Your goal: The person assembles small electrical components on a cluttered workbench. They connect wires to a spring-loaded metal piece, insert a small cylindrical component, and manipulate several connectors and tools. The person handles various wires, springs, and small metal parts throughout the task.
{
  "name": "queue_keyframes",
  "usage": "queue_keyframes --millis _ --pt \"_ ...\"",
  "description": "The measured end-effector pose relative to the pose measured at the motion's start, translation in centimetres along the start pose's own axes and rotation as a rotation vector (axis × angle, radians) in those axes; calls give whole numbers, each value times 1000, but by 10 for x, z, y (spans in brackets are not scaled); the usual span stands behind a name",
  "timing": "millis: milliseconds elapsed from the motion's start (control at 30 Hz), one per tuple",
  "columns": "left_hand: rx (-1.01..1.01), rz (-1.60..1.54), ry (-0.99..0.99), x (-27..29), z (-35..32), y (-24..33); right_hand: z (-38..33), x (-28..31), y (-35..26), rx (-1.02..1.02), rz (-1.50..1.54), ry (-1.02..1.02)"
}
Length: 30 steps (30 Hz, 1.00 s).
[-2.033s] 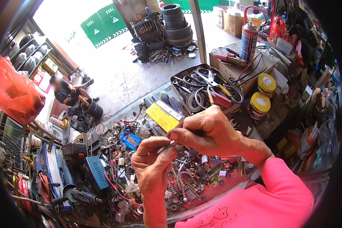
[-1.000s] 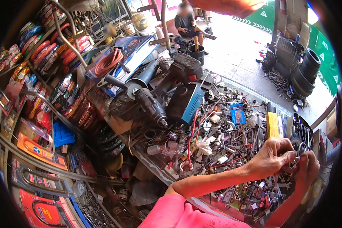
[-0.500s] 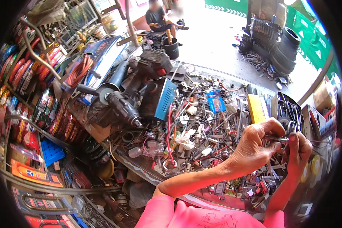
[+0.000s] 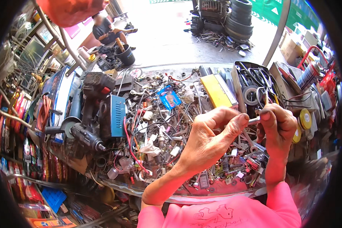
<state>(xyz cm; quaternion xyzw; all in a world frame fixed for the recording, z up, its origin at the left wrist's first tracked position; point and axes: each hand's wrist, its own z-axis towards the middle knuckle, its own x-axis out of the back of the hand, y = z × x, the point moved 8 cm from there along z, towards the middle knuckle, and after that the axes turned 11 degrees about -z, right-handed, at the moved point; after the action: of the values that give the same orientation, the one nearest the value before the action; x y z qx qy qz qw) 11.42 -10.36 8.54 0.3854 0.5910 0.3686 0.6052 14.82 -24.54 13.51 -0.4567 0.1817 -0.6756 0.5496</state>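
Both hands meet above a table heaped with small hardware. The left hand and the right hand share a small metal piece, a short silvery pin: the left thumb and forefinger press on one end, the right fingers pinch the other, so each hand is closed on it. The remaining left fingers curl loosely inward. The piece sits between the two sets of fingertips, held up off the clutter. Just beyond the left fingers lies a yellow box, and further out from them a blue packet. Beyond the right fingers stands a dark tray with scissors and tape rolls. Beside the right fingers, on their outer side, are two yellow-lidded tins. Under the fingers lie springs, screws and wire ends. Well away from the left fingers sit a blue charger and a black grinder. Far beyond, a person sits on the pavement.
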Motion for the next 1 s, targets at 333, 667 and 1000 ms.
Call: queue_keyframes --millis 333,667,1000 --pt "-140 -40 -39 -8 1 4 3 1 1 76 -90 7" --pt "-20 -63 -20 -3 3 -10 3 1 0 85 -110 -7" --pt "182 -114 -45 -5 5 -17 2 -1 1 52 -94 10"
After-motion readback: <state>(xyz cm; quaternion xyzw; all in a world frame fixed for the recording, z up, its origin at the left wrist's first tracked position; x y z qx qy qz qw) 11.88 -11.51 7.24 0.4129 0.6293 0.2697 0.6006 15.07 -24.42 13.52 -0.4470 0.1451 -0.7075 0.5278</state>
